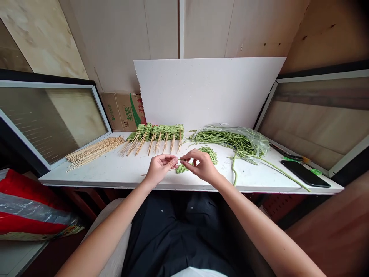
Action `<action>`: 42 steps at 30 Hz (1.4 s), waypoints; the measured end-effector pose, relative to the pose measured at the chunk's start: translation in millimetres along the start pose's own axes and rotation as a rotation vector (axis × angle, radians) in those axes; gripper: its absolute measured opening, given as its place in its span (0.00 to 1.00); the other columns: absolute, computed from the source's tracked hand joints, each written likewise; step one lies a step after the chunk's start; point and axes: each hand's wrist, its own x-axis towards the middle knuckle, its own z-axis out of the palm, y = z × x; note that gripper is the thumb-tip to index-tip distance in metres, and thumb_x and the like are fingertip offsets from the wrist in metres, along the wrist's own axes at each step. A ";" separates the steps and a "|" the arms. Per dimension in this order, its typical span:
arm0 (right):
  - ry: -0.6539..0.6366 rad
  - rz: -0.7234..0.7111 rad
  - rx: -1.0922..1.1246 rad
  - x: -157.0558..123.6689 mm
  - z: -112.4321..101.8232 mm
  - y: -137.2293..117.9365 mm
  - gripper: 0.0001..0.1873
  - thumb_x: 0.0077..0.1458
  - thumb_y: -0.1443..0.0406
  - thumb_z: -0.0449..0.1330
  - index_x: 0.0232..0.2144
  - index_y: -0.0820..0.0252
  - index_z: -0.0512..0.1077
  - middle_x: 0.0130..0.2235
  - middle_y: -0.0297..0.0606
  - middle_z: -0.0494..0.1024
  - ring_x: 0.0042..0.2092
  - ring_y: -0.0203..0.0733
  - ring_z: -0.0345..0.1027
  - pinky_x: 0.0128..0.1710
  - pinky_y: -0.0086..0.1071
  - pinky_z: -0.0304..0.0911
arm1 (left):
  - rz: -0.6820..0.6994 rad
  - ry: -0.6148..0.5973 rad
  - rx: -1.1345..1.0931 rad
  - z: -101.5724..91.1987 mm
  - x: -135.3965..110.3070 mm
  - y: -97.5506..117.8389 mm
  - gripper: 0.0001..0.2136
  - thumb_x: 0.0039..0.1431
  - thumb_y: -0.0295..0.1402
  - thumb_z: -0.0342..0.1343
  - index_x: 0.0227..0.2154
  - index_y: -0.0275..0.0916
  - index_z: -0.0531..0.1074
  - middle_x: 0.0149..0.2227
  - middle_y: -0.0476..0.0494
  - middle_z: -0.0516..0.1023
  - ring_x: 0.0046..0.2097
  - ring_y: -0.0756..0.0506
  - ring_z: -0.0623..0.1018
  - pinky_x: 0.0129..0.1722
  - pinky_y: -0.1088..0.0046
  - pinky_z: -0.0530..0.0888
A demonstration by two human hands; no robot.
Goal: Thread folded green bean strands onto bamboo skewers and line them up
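Note:
My left hand (159,167) and my right hand (200,165) meet over the front of a white board table (115,173). Both pinch a thin bamboo skewer (180,159) with a small coil of green long bean (181,168) hanging under it. A loose pile of cut bean pieces (210,153) lies just behind my right hand. Finished bean skewers (157,135) lie in a row at the back. A bundle of bare skewers (93,151) rests at the left.
A clear plastic bag of long beans (233,139) lies at the right, with stray beans trailing to the table's front edge. A black phone (305,174) and green scissors (294,158) lie far right. A cardboard box (122,111) stands behind. Glass-topped cabinets flank the table.

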 end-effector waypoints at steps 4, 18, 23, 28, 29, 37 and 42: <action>-0.021 -0.081 -0.057 -0.3 2.0 1.9 0.09 0.67 0.57 0.65 0.43 0.52 0.83 0.35 0.41 0.82 0.39 0.46 0.72 0.36 0.37 0.70 | 0.065 -0.059 0.090 -2.8 0.3 -5.6 0.20 0.55 0.47 0.72 0.39 0.34 0.83 0.33 0.40 0.85 0.33 0.43 0.84 0.39 0.65 0.83; 0.066 -0.184 -0.050 -3.6 9.1 1.0 0.11 0.68 0.68 0.60 0.36 0.53 0.81 0.32 0.40 0.82 0.36 0.45 0.70 0.36 0.38 0.67 | 0.212 -0.202 0.332 -1.7 -6.1 5.7 0.15 0.67 0.44 0.62 0.33 0.36 0.82 0.29 0.43 0.82 0.33 0.45 0.81 0.40 0.69 0.79; 0.133 0.144 0.356 -3.3 16.7 2.1 0.12 0.61 0.57 0.69 0.28 0.56 0.81 0.30 0.39 0.81 0.33 0.43 0.73 0.32 0.35 0.65 | 0.314 -0.199 0.273 0.6 -10.6 6.4 0.15 0.68 0.42 0.61 0.32 0.36 0.83 0.30 0.42 0.82 0.35 0.44 0.82 0.42 0.67 0.78; 0.109 0.329 0.490 0.0 3.1 23.1 0.16 0.54 0.50 0.73 0.30 0.55 0.83 0.32 0.41 0.83 0.32 0.43 0.73 0.30 0.34 0.64 | 0.217 -0.144 0.121 -0.3 -6.1 -0.9 0.17 0.64 0.47 0.65 0.35 0.35 0.82 0.28 0.41 0.83 0.31 0.44 0.83 0.35 0.68 0.79; 0.086 0.318 0.415 0.4 -2.7 30.3 0.15 0.54 0.50 0.73 0.31 0.55 0.84 0.33 0.41 0.83 0.34 0.44 0.73 0.31 0.35 0.64 | 0.178 -0.133 0.106 -0.8 -4.6 -2.9 0.18 0.64 0.48 0.65 0.36 0.34 0.82 0.28 0.40 0.83 0.30 0.44 0.84 0.33 0.69 0.78; 0.041 0.604 -0.303 -18.5 -52.9 107.3 0.10 0.57 0.59 0.68 0.35 0.58 0.86 0.35 0.45 0.86 0.36 0.49 0.75 0.36 0.37 0.63 | 0.006 -0.158 0.117 -2.9 -0.2 -12.5 0.22 0.63 0.52 0.65 0.39 0.34 0.80 0.31 0.38 0.85 0.32 0.42 0.86 0.30 0.72 0.76; 0.223 0.863 -0.295 -32.2 -58.0 129.7 0.18 0.57 0.52 0.66 0.33 0.61 0.86 0.30 0.45 0.86 0.34 0.51 0.77 0.34 0.36 0.63 | -0.040 -0.186 0.150 -3.1 -0.9 -14.7 0.23 0.62 0.54 0.65 0.40 0.34 0.80 0.32 0.37 0.85 0.32 0.41 0.86 0.30 0.72 0.75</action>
